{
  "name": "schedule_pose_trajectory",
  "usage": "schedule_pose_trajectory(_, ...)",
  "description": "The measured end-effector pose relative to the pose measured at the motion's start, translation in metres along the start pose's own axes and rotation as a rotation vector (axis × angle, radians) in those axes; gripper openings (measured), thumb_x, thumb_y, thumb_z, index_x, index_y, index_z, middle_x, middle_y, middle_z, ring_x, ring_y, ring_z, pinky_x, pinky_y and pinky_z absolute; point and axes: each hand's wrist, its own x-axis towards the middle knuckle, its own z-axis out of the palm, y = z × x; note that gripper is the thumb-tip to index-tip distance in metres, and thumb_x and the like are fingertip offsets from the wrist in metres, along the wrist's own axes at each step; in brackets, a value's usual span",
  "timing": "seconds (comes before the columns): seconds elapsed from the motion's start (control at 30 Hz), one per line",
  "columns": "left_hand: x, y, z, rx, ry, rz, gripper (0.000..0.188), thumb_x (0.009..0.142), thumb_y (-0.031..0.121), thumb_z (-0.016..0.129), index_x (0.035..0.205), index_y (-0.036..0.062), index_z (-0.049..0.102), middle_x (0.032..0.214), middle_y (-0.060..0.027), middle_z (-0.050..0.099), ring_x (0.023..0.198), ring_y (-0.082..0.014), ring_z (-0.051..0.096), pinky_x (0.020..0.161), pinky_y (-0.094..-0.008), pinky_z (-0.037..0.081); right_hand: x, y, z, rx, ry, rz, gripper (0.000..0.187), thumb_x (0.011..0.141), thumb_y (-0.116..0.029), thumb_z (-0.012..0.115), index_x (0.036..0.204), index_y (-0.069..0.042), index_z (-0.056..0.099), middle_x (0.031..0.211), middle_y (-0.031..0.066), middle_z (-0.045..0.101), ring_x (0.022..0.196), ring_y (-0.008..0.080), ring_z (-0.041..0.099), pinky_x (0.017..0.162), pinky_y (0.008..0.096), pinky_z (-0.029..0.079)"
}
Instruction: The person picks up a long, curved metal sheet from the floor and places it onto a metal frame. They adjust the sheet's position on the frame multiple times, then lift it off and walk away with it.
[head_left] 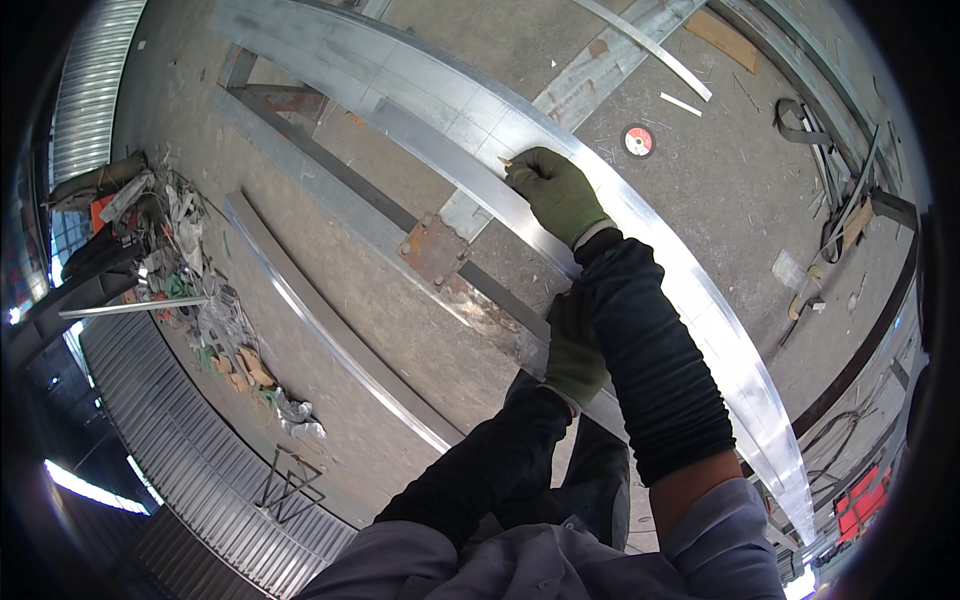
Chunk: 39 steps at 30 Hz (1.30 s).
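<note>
A long, shiny sheet-metal panel (420,92) with thin lines marked across it lies in front of me and runs past my right side. My right hand (560,195), in a green work glove, is closed on a short pencil (505,162); its pale tip is at the panel's surface. My left hand (575,355), gloved in green too, is by the panel's near edge, below the right forearm. That forearm covers its fingers, so their grip is hidden.
A steel frame (330,165) with a rusty plate (434,248) lies beneath the panel. A long metal strip (330,325) rests on the floor at left, near a scrap pile (185,230). Beyond the panel are a cutting disc (637,140) and offcuts (680,104).
</note>
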Motion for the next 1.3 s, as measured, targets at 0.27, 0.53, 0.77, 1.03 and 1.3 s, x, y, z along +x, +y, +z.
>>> schedule_pose_trajectory(0.27,0.001,0.0,-0.002,-0.047,0.005,-0.011,0.078,0.097,0.04,0.059,0.161,0.0029,0.036,0.163,-0.0311,0.026,0.153,-0.0551,0.022,0.123,-0.0736,0.018,0.003,0.006,0.0,0.028,-0.001,-0.022,0.028,0.099,-0.029,0.066,0.111,-0.005,0.072,0.102,0.0161,0.076,0.096,0.0277,0.072,0.088,0.036,0.054)
schedule_pose_trajectory(0.53,-0.004,0.0,0.015,-0.745,-0.036,-0.218,0.077,0.096,0.038,0.06,0.16,0.0012,0.037,0.163,-0.0322,0.026,0.151,-0.0558,0.024,0.122,-0.0733,0.02,0.003,0.004,0.0,0.037,-0.016,0.009,0.028,0.1,-0.029,0.066,0.111,-0.005,0.073,0.102,0.0145,0.077,0.097,0.0267,0.073,0.089,0.0359,0.055)
schedule_pose_trajectory(0.77,-0.002,0.001,0.012,-0.873,-0.059,-0.253,0.075,0.097,0.035,0.058,0.159,-0.0007,0.037,0.162,-0.0336,0.027,0.151,-0.0563,0.026,0.121,-0.0728,0.023,0.0,-0.002,-0.002,0.006,-0.013,0.011,0.028,0.099,-0.028,0.065,0.111,-0.004,0.074,0.102,0.0146,0.077,0.098,0.0262,0.073,0.089,0.0356,0.055)
schedule_pose_trajectory(1.03,0.003,0.002,-0.005,-0.157,0.017,-0.023,0.072,0.095,0.031,0.059,0.156,-0.0035,0.041,0.158,-0.0366,0.032,0.15,-0.0581,0.026,0.12,-0.0738,0.023,-0.001,0.0,-0.004,0.029,-0.012,0.005,0.026,0.1,-0.027,0.065,0.11,-0.004,0.073,0.102,0.0134,0.077,0.096,0.0243,0.072,0.088,0.0345,0.055)
schedule_pose_trajectory(1.3,0.009,0.004,-0.014,-0.293,0.1,-0.055,0.072,0.096,0.031,0.059,0.157,-0.002,0.039,0.159,-0.0345,0.033,0.149,-0.0565,0.029,0.12,-0.073,0.024,-0.003,-0.011,-0.002,-0.152,0.026,-0.047,0.024,0.097,-0.028,0.066,0.107,-0.008,0.075,0.1,0.0133,0.077,0.095,0.0295,0.073,0.087,0.0385,0.056)
